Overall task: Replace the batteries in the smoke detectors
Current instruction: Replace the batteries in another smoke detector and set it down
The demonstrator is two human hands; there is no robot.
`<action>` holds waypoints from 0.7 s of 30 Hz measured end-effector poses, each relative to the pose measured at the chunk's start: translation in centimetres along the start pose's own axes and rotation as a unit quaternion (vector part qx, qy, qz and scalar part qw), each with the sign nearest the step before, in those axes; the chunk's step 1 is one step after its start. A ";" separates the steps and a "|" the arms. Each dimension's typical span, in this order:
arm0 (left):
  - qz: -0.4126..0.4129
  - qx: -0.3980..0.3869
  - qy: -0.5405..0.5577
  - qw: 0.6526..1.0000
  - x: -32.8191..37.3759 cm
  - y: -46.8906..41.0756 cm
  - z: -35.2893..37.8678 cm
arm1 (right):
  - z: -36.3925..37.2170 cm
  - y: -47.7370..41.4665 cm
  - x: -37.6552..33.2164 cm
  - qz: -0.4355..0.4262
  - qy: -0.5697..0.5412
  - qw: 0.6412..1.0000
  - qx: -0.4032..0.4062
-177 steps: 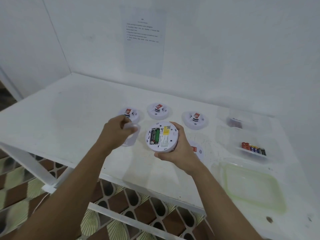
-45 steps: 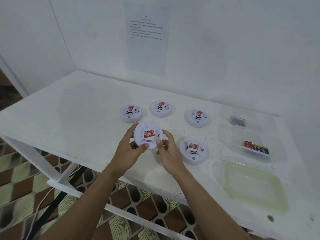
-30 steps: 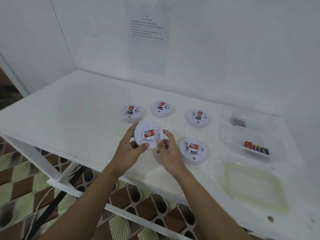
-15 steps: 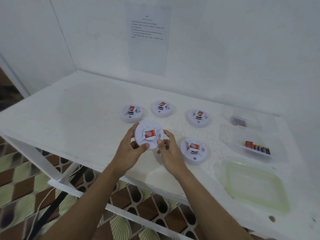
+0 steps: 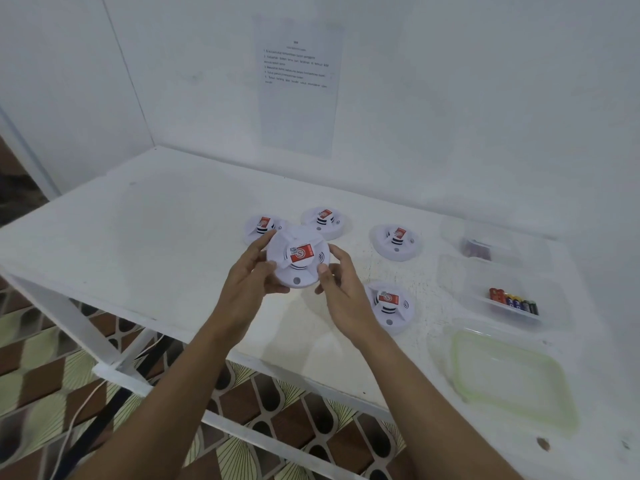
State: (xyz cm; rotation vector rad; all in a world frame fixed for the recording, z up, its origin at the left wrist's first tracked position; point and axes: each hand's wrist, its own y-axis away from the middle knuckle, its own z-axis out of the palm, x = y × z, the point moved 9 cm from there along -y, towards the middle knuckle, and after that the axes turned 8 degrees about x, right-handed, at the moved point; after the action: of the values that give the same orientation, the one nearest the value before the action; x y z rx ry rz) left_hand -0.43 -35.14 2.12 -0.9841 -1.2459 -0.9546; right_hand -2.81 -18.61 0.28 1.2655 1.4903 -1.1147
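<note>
Left hand (image 5: 247,289) and right hand (image 5: 343,292) grasping smoke detector (image 5: 298,261), batteries (image 5: 512,302) in clear container (image 5: 457,282)

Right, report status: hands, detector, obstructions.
Left hand, right hand both gripping round white plastic smoke detector, red label up. Nothing blocking.

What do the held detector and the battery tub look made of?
Held smoke detector: looks like white moulded plastic, matte, with moulded ribs and vent slots. Battery tub: probably thin clear plastic; the batteries show through its wall.
</note>
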 end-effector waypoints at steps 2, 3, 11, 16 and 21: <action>0.009 0.000 -0.006 1.000 0.5 0.0 -0.2 | 0.0 -0.2 -0.5 -0.007 -0.001 1.000 0.001; 0.013 0.001 -0.005 1.000 0.8 0.0 -0.3 | 0.0 -0.3 -0.8 -0.011 -0.001 1.000 0.002; 0.023 0.012 0.013 1.000 2.5 -0.2 -1.7 | 0.8 -0.6 -3.1 -0.022 0.005 1.000 0.010; 0.017 0.011 0.024 0.999 3.0 -0.1 -2.7 | 1.4 -0.4 -4.2 -0.028 -0.002 1.000 0.013; 0.013 0.006 0.027 1.000 3.3 0.1 -3.5 | 1.9 -0.3 -4.6 -0.028 -0.002 0.999 0.020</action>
State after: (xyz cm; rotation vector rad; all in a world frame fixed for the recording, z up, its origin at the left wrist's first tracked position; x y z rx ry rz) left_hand 0.94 -38.56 5.24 -0.9581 -1.1891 -0.9466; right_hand -2.44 -21.52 4.35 1.2544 1.5157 -1.1876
